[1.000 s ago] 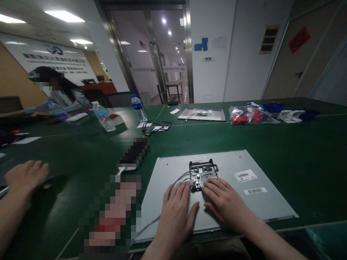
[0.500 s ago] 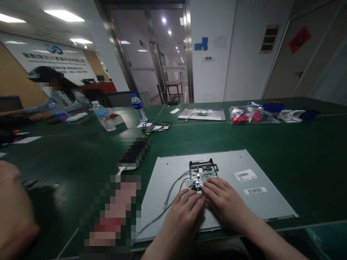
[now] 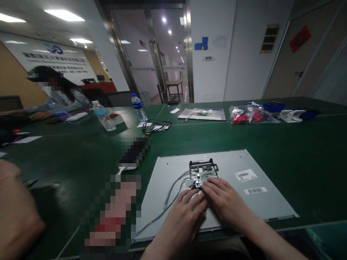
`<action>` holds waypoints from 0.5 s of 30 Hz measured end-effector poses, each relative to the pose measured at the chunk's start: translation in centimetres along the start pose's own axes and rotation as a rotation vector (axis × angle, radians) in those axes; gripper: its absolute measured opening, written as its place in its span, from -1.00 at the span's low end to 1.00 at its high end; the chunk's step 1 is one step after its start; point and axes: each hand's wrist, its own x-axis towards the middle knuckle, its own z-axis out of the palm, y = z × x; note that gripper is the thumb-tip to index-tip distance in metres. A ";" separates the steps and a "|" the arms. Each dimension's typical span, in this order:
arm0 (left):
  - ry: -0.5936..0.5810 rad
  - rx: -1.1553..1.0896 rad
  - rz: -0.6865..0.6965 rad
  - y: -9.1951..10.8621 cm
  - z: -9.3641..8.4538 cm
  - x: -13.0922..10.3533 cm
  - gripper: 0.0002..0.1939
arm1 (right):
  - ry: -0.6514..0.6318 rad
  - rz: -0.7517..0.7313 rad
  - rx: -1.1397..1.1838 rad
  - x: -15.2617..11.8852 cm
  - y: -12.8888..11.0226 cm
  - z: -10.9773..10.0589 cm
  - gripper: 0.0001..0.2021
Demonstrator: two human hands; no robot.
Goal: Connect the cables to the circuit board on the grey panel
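Observation:
A flat grey metal panel [image 3: 173,171] lies on the green table before me, with a circuit board [image 3: 208,176] in a black plastic frame [image 3: 203,164] on its middle. My right hand [image 3: 223,200] has its fingertips over the board's near right edge, the fingers together and bent. Beside it, my left hand [image 3: 188,209] is closed, its fingertips at the near left edge of the frame. Both thumbs, and whatever lies under the palms, are hidden. Grey cables [image 3: 173,189] run from the frame's left side across the panel.
Left of the panel lie blurred-out objects [image 3: 116,209]. Another person's arm [image 3: 18,213] reaches in at the left edge. Farther back are water bottles [image 3: 104,117], a coiled black cable [image 3: 157,127], a second panel [image 3: 202,114] and a plastic bag [image 3: 249,115]. A person sits at far left.
My left fingers have shifted very slightly right and down. The right hand keeps its place at the board. The other person's arm at the left edge has moved slightly right.

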 end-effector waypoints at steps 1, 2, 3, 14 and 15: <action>-0.001 -0.002 -0.001 0.0 0.0 0.0 -0.67 | -0.003 0.000 -0.005 0.0 0.0 0.0 -0.58; 0.001 -0.003 -0.001 0.0 0.0 0.0 -0.67 | -0.006 -0.001 -0.011 0.0 0.0 0.0 -0.57; 0.002 -0.004 0.002 0.0 0.0 0.0 -0.67 | -0.009 -0.004 -0.018 0.0 0.0 0.0 -0.57; -0.004 0.009 0.007 -0.3 0.3 0.0 -0.66 | -0.012 -0.014 -0.039 0.1 0.0 -0.3 -0.54; -0.005 0.006 0.007 -0.3 0.3 0.0 -0.66 | -0.014 -0.011 -0.032 0.1 -0.1 -0.3 -0.54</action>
